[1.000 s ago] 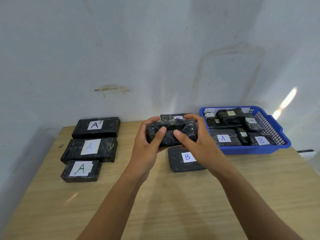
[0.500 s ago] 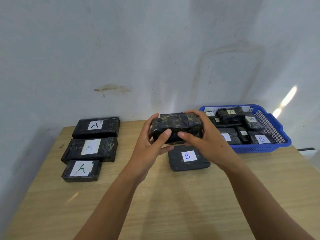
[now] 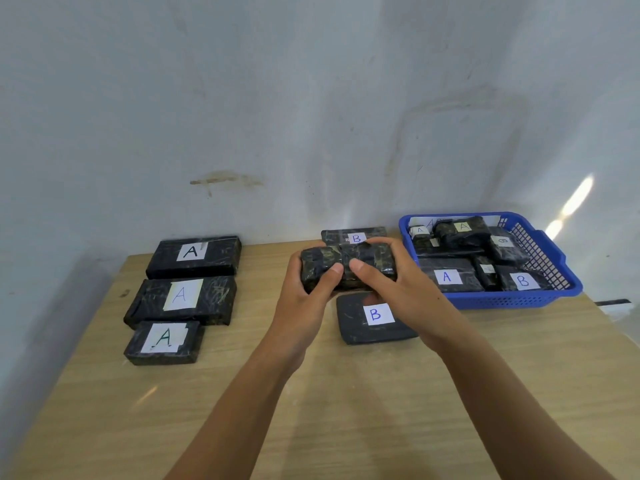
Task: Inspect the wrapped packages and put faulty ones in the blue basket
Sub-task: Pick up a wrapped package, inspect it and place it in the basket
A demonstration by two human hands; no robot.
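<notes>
Both hands hold one black wrapped package (image 3: 346, 261) above the middle of the wooden table (image 3: 346, 410). My left hand (image 3: 304, 296) grips its left end, thumb on the front face. My right hand (image 3: 398, 292) grips its right end, fingers curled over the top. No label shows on the held package. The blue basket (image 3: 540, 299) stands at the back right with several black packages marked A or B inside. Below my hands lies a flat package marked B (image 3: 374, 323). Another B package (image 3: 353, 235) lies behind, near the wall.
Three black packages marked A lie in a column on the table's left side: the rear package (image 3: 194, 256), the middle package (image 3: 180, 299) and the front package (image 3: 162, 342). A pale wall rises right behind the table.
The held package was turned in my hands and has shifted slightly left and lower. The flat B package below is more exposed than a second ago.
</notes>
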